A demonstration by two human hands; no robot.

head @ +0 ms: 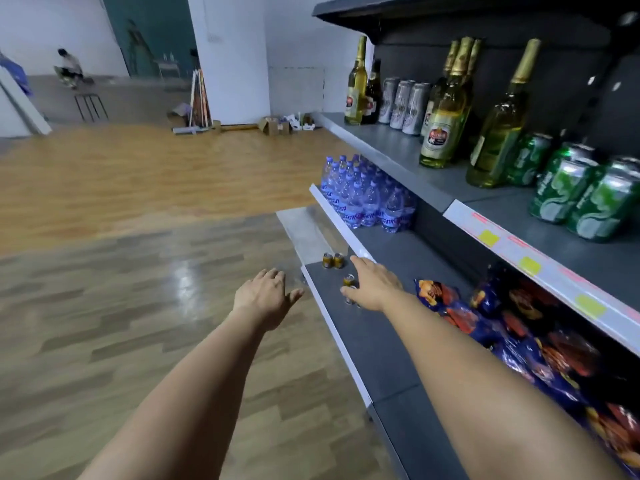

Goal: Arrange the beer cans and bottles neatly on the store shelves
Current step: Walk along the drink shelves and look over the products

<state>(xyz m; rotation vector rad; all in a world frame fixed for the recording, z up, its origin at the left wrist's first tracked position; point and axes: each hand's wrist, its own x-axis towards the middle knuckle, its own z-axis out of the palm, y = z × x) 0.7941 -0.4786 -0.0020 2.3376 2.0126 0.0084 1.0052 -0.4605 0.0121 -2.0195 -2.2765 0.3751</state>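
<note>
Both hands open: R (372, 287) over gold can (348, 280), L (266, 294) empty.

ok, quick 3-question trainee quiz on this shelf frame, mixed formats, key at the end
1. True or false: the left hand holds a can.
2. Which sits at the far end of the top shelf? A) green cans B) tall bottle C) water bottles
3. Fill in: the right hand reaches over small ___ cans on the lowest shelf.

Key: 1 false, it hangs open over the floor; 2 B; 3 gold.
</note>
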